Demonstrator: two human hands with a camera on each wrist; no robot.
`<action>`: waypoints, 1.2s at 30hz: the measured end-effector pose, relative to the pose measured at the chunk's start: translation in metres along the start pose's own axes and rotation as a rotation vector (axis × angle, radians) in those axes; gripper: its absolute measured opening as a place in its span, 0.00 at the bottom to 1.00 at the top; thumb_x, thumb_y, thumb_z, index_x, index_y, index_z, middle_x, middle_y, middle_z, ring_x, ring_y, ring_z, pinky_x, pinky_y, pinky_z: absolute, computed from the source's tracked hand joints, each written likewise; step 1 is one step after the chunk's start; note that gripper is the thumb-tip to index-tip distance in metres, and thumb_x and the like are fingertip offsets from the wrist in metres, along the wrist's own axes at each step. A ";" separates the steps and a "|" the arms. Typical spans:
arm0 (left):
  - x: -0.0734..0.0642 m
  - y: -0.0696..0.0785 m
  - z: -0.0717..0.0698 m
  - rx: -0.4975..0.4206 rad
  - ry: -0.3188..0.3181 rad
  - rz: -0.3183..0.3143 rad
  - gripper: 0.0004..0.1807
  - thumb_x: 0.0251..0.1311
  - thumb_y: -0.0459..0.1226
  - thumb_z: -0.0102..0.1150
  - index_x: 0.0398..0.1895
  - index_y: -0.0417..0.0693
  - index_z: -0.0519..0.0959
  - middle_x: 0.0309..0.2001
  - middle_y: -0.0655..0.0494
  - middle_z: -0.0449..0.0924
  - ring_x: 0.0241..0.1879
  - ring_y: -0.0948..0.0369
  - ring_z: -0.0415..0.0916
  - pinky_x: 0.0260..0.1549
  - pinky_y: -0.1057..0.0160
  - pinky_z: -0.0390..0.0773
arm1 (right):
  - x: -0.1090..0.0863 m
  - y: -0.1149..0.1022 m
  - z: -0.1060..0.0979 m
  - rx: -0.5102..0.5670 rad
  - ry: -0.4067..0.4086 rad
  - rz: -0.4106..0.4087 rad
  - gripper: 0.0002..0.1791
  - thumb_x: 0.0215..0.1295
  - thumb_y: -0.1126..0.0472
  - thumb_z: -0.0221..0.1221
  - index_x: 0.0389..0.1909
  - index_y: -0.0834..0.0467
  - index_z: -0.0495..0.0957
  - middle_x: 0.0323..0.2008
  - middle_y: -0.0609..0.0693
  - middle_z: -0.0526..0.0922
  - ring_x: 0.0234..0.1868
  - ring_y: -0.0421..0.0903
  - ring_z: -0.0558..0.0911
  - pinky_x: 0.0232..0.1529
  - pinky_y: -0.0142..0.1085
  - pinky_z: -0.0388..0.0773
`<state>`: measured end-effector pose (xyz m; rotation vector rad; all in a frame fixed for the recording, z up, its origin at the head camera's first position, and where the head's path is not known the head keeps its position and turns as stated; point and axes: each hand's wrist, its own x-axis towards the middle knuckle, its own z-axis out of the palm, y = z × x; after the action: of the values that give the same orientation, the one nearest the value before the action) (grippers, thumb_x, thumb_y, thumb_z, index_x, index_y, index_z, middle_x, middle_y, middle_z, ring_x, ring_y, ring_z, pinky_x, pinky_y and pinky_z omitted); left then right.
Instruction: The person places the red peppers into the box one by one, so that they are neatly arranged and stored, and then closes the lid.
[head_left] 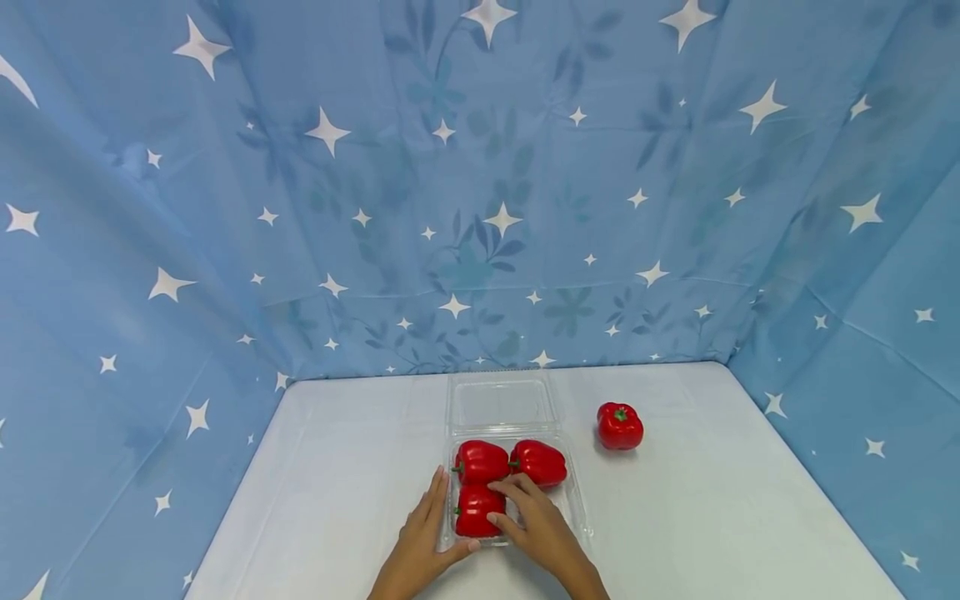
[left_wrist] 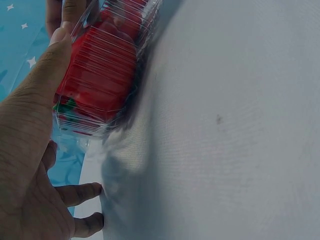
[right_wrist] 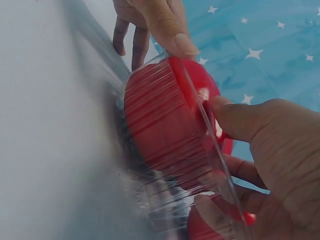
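A clear plastic clamshell box [head_left: 576, 505] lies with its lid folded back on the white table, three red bell peppers inside. The front-left bell pepper [head_left: 477, 510] sits on its side, green stem to the left. My right hand [head_left: 542, 527] reaches in from the right and holds this pepper, thumb and curled fingers at its right side. Behind it are another bell pepper [head_left: 480, 462] and, to the right, a third bell pepper [head_left: 542, 463]. My left hand [head_left: 422, 533] steadies the box: straight fingers along its left wall, thumb at the front rim.
A single red bell pepper [head_left: 619, 427] stands on the white table [head_left: 720, 500], to the right of the box. The box's clear lid [head_left: 502, 403] lies flat toward the back. A blue star-patterned curtain [head_left: 480, 183] encloses the back and sides.
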<state>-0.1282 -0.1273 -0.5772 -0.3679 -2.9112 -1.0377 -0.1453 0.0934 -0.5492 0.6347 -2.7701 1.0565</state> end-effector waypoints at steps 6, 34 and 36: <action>0.000 0.000 -0.001 -0.004 -0.020 -0.018 0.59 0.50 0.69 0.60 0.79 0.54 0.46 0.79 0.52 0.47 0.71 0.40 0.60 0.54 0.27 0.68 | 0.000 -0.003 -0.005 -0.026 0.040 0.023 0.19 0.61 0.49 0.65 0.52 0.51 0.81 0.45 0.44 0.81 0.49 0.44 0.84 0.52 0.44 0.82; 0.003 0.002 0.000 -0.044 -0.101 -0.108 0.61 0.49 0.71 0.58 0.79 0.59 0.39 0.79 0.51 0.45 0.72 0.39 0.56 0.55 0.23 0.63 | 0.012 0.037 -0.056 -0.010 0.708 0.158 0.21 0.53 0.66 0.71 0.50 0.58 0.80 0.50 0.53 0.81 0.52 0.50 0.81 0.46 0.47 0.83; 0.003 0.002 0.000 -0.046 -0.099 -0.109 0.61 0.49 0.71 0.58 0.79 0.59 0.40 0.79 0.52 0.45 0.73 0.39 0.56 0.56 0.24 0.63 | 0.011 0.044 -0.061 -0.025 0.734 0.210 0.23 0.54 0.65 0.71 0.52 0.59 0.78 0.53 0.56 0.78 0.57 0.52 0.78 0.51 0.51 0.80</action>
<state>-0.1307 -0.1252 -0.5757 -0.2723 -3.0299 -1.1340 -0.1765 0.1588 -0.5278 -0.0646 -2.2146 1.0186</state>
